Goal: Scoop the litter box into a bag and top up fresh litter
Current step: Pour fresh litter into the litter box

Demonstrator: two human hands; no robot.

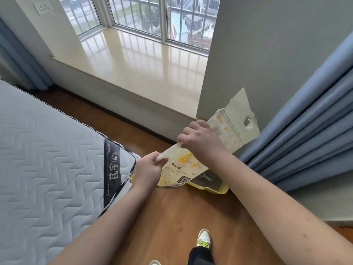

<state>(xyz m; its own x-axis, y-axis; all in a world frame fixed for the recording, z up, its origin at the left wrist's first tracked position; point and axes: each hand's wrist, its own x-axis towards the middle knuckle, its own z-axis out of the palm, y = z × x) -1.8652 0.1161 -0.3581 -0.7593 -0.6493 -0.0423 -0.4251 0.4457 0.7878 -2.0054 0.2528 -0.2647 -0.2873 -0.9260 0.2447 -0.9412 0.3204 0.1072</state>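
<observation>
i am holding the litter bag (183,167) tilted over the yellow litter box (212,185), which is sitting on the wooden floor (172,217) between the mattress (47,150) and the blue curtain (309,131); i think this is for topping up fresh litter. my left hand (148,169) is pinching the low corner of the bag, fingers curled around it. my right hand (200,139) is gripping the upper fold from above, knuckles up, so the torn top is hanging toward the wall. a dark scoop (205,176) is lying inside the box. i cannot tell if litter is coming out.
</observation>
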